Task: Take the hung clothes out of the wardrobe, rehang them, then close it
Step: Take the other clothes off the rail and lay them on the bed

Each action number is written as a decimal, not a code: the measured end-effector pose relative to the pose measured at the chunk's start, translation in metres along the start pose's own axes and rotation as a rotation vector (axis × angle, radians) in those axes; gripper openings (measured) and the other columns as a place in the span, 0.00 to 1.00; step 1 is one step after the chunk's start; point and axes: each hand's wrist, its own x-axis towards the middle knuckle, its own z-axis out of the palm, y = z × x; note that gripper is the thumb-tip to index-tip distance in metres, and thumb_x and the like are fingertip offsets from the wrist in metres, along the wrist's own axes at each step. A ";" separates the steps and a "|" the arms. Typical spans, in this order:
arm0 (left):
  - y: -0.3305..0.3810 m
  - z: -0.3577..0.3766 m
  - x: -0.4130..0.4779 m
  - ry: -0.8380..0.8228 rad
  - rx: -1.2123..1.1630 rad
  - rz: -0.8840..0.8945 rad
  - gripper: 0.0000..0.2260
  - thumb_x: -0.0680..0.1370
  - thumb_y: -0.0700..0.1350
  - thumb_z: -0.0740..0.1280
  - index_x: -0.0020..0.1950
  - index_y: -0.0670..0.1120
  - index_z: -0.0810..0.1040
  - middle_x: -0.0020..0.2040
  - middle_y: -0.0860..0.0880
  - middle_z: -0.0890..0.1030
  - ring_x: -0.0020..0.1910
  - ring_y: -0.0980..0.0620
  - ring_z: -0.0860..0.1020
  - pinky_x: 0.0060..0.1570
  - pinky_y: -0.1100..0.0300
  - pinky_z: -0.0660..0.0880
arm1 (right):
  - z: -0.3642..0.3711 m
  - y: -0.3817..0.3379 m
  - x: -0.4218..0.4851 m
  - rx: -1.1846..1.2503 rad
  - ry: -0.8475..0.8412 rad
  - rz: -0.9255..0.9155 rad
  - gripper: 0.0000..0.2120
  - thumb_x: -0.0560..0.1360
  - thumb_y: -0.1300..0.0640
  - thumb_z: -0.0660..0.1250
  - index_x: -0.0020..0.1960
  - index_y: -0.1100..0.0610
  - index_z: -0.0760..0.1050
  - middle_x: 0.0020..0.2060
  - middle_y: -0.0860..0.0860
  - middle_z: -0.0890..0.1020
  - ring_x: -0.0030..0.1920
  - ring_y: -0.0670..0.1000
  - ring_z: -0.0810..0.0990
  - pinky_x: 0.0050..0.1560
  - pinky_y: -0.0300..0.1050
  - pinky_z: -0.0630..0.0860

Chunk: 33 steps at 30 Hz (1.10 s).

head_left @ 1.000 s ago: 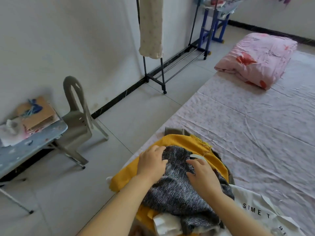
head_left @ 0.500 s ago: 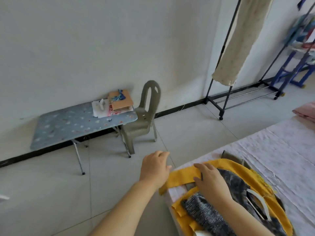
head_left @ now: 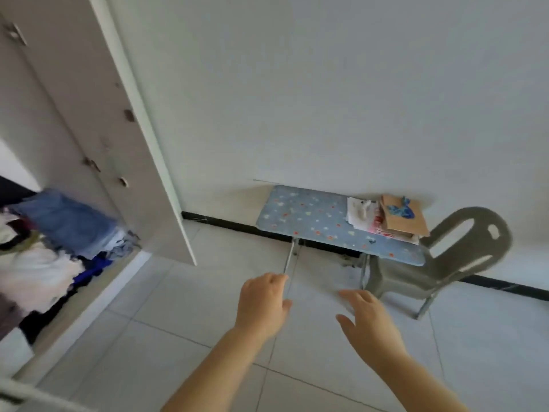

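The wardrobe stands at the left with its pale door (head_left: 98,120) swung open. Inside lies a blurred heap of folded clothes (head_left: 56,245), blue, white and dark. Both my hands hover over the tiled floor in front of me and hold nothing. My left hand (head_left: 263,304) has loosely curled fingers. My right hand (head_left: 368,319) is spread with straight fingers. Both are to the right of the wardrobe opening, apart from it. The clothes on the bed are out of view.
A small blue patterned folding table (head_left: 320,221) stands against the wall, with papers and a cardboard piece (head_left: 401,218) on its right end. A grey plastic chair (head_left: 454,254) sits to its right. A white bar (head_left: 29,394) crosses the bottom left corner.
My view has swung left from the bed to the wardrobe. Both hands have left the pile of yellow and grey garments and now hang free over the floor.
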 end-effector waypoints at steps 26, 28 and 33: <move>-0.397 -0.187 0.045 0.355 0.215 -0.965 0.19 0.78 0.52 0.59 0.69 0.51 0.65 0.63 0.52 0.72 0.59 0.50 0.71 0.57 0.59 0.64 | 0.128 -0.473 0.330 -0.034 -0.250 -1.085 0.22 0.76 0.50 0.64 0.69 0.49 0.66 0.63 0.46 0.73 0.61 0.47 0.71 0.65 0.41 0.66; -0.428 -0.198 0.048 0.389 0.221 -0.995 0.20 0.78 0.53 0.59 0.69 0.52 0.65 0.62 0.52 0.72 0.59 0.51 0.71 0.57 0.59 0.63 | 0.140 -0.508 0.344 -0.009 -0.261 -1.133 0.22 0.76 0.51 0.64 0.69 0.49 0.66 0.63 0.46 0.73 0.61 0.46 0.71 0.64 0.39 0.66; -0.514 -0.230 0.052 0.482 0.204 -1.015 0.20 0.78 0.52 0.61 0.69 0.52 0.66 0.65 0.52 0.72 0.62 0.52 0.70 0.62 0.58 0.63 | 0.173 -0.603 0.375 -0.009 -0.216 -1.222 0.23 0.77 0.51 0.63 0.70 0.50 0.64 0.64 0.47 0.71 0.61 0.47 0.71 0.61 0.35 0.65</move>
